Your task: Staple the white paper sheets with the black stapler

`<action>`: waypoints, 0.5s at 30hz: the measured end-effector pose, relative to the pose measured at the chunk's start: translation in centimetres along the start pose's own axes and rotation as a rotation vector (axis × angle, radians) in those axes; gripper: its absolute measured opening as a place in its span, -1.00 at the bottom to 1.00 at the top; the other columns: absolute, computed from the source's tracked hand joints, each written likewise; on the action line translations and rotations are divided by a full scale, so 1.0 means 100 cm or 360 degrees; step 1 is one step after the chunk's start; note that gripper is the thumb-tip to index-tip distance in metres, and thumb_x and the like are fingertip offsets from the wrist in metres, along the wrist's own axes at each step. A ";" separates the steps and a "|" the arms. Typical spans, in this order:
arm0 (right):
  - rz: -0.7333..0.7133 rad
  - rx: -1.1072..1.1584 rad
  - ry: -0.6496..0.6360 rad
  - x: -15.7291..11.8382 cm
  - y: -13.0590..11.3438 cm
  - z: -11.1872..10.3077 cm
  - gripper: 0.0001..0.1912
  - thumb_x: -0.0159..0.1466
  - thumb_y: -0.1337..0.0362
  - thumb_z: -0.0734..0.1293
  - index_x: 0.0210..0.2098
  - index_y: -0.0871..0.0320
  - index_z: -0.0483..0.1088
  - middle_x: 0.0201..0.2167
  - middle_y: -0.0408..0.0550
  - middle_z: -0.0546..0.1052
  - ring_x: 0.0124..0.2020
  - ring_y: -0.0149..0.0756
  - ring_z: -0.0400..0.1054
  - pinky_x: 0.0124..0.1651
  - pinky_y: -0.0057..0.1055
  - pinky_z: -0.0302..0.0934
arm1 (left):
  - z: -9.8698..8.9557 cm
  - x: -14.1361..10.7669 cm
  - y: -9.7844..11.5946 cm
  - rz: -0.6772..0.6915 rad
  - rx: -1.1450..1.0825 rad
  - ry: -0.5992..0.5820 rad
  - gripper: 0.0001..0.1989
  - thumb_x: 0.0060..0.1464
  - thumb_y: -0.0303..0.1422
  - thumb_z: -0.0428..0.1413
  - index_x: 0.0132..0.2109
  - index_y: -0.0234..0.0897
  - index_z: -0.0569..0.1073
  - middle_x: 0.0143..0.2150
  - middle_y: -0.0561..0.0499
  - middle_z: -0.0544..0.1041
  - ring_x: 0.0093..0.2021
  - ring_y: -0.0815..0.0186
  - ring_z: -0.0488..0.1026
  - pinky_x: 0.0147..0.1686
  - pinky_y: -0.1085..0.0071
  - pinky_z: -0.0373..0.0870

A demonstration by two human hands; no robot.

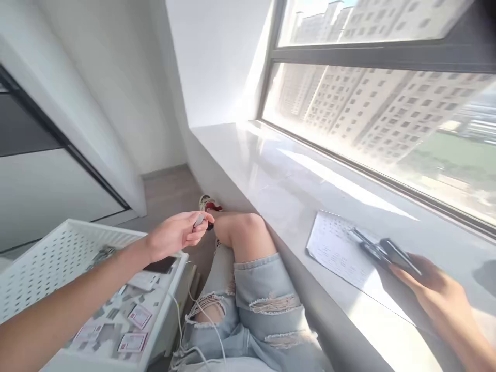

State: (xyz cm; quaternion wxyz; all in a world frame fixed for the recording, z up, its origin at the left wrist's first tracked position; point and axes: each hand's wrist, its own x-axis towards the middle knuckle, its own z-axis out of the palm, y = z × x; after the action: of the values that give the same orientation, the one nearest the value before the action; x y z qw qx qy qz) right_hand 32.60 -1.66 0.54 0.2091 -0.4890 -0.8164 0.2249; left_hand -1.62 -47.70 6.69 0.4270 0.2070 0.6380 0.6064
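Observation:
My left hand (180, 235) is raised above the near corner of a white perforated basket, its fingers pinched around a small grey piece (199, 221). On the right, my right hand (434, 287) is over the windowsill, closed on a dark, flat, phone-like object (399, 254). Beside it, a blurred dark metallic item (368, 244) lies over a sheet of paper (337, 248) with rows of writing; whether my fingers touch that item is unclear.
The white basket (77, 227) at the left holds pink-and-white cards (132, 342) and many small pieces. White cables (197, 351) trail beside my legs. The windowsill (271, 191) runs along the window at the right.

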 end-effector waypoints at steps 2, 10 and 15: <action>-0.0025 0.0152 -0.0015 -0.005 0.030 -0.017 -0.79 0.24 -0.02 0.40 -0.12 -0.31 0.45 -0.18 -0.11 0.62 -0.06 0.09 0.51 -0.02 0.05 0.38 | 0.026 0.029 0.017 0.0050 0.0133 -0.0157 -0.66 0.27 0.01 0.09 -0.04 -0.06 0.58 -0.30 -0.03 0.36 -0.47 0.38 0.19 -0.43 0.31 0.24; -0.0349 0.0332 0.0010 0.006 0.035 -0.009 -0.56 0.25 -0.01 0.37 0.03 0.08 0.45 -0.07 0.06 0.60 -0.06 0.00 0.51 0.04 -0.07 0.38 | 0.203 0.170 0.058 0.0737 0.0482 -0.0848 -0.56 0.23 -0.03 0.17 0.08 -0.26 0.48 -0.08 -0.16 0.62 -0.17 0.25 0.49 -0.15 0.31 0.38; -0.0937 0.0175 0.0681 -0.013 0.017 -0.023 -0.59 0.31 0.09 0.42 0.11 0.02 0.39 0.02 0.09 0.50 0.03 0.00 0.43 0.05 -0.04 0.39 | 0.328 0.200 0.037 0.0748 0.0272 -0.1167 -0.58 0.21 -0.04 0.20 0.02 -0.26 0.46 -0.10 -0.18 0.67 -0.16 0.21 0.59 -0.13 0.30 0.42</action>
State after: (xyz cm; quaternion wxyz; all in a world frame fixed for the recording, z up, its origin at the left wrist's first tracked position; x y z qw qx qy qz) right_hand 35.62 -1.74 1.25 0.4568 -0.2571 -0.8467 0.0914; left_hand 12.54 -11.84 7.64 0.4569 0.5824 0.4278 0.5188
